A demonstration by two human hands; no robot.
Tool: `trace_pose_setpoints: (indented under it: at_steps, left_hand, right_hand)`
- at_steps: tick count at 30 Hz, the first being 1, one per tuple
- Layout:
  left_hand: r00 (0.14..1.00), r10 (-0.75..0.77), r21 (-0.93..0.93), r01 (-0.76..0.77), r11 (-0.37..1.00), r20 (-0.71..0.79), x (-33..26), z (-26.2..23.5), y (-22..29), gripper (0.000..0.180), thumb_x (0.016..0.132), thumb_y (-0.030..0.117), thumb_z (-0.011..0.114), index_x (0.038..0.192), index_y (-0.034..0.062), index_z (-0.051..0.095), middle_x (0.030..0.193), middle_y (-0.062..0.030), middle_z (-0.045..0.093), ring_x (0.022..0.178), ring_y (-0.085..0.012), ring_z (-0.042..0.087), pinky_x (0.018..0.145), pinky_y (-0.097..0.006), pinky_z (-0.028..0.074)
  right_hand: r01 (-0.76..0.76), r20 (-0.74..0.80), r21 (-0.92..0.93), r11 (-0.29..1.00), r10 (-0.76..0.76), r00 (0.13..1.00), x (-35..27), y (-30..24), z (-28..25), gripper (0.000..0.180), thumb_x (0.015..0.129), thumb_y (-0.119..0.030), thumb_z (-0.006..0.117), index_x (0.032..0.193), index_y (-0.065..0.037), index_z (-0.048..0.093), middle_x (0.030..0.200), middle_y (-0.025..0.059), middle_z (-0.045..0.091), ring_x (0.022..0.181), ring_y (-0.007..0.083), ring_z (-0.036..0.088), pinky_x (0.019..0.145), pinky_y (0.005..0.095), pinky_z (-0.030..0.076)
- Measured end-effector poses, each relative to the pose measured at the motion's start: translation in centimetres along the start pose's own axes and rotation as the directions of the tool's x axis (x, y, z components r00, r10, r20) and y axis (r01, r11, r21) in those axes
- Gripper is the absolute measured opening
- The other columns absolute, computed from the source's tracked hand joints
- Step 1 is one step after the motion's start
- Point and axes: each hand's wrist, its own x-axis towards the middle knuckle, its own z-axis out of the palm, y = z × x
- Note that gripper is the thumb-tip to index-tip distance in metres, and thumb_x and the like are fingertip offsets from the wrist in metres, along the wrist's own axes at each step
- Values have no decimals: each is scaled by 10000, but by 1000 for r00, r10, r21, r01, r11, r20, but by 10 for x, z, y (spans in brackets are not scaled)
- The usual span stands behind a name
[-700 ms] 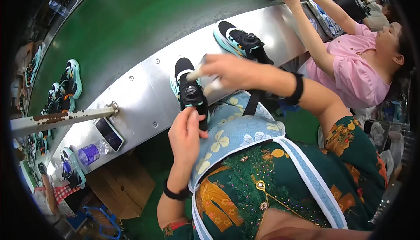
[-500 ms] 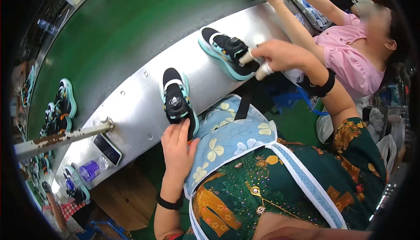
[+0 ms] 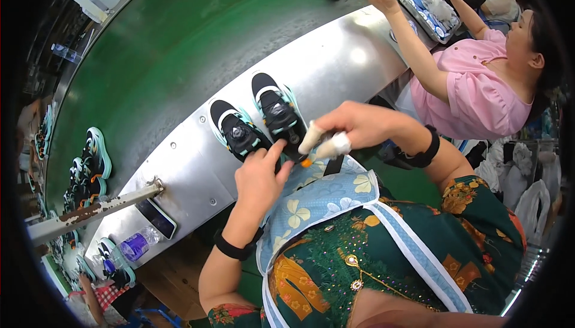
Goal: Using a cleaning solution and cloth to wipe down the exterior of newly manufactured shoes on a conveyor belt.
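Observation:
Two black sneakers with white bands and pale teal soles stand side by side on the metal ledge, toes pointing away from me. My left hand [image 3: 260,175] is at the heel end of the left sneaker [image 3: 230,125], its index finger and thumb reaching to the right sneaker [image 3: 275,103]. My right hand [image 3: 344,129], with whitish covers on thumb and finger, pinches at the heel of that right sneaker, near an orange tab [image 3: 306,163]. Both hands are closed; the exact grip of the left fingers is partly hidden.
A green conveyor belt [image 3: 179,46] curves beyond the metal ledge [image 3: 329,46]. At left are a worn metal bar [image 3: 96,211], a phone [image 3: 157,217], a purple-labelled bottle [image 3: 135,246] and more sneakers [image 3: 96,154]. A co-worker in pink [image 3: 473,82] works at right beside a tray [image 3: 428,14].
The right sneaker has come left and nearer, now beside the left one. My right hand moved with it; my left hand shifted right and up a little.

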Motion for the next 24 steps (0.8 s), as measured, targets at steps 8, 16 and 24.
trace_pose_setpoints:
  at_steps: [8, 16, 24]
  left_hand:
    - [851, -41, 43, 75, 996, -523, 98, -116, -114, 236, 855, 299, 660, 980, 102, 699, 833, -114, 678, 729, -277, 649, 674, -360, 496]
    - [851, -438, 149, 492, 858, -289, 96, -125, -253, 338, 772, 217, 695, 1107, 180, 666, 1067, -121, 658, 1034, -323, 602, 892, -480, 445]
    - [948, 190, -456, -55, 888, 256, 36, -45, -31, 485, 859, 251, 681, 1290, 84, 536, 1129, -166, 635, 1015, -293, 616, 879, -386, 485]
  right_hand:
    - [-139, -197, 215, 967, 182, 963, 0, 33, -12, 222, 929, -164, 600, 1099, -31, 655, 989, 42, 674, 915, 113, 597, 822, 267, 473]
    - [-28, -163, 141, 990, 51, 985, 17, 51, 13, 241, 927, -161, 589, 1132, -47, 646, 1076, 84, 669, 1011, 184, 613, 902, 303, 462]
    - [70, 43, 139, 988, -76, 996, 32, 52, 28, 361, 908, -153, 585, 1259, -76, 567, 1102, 98, 646, 946, 211, 633, 878, 328, 477]
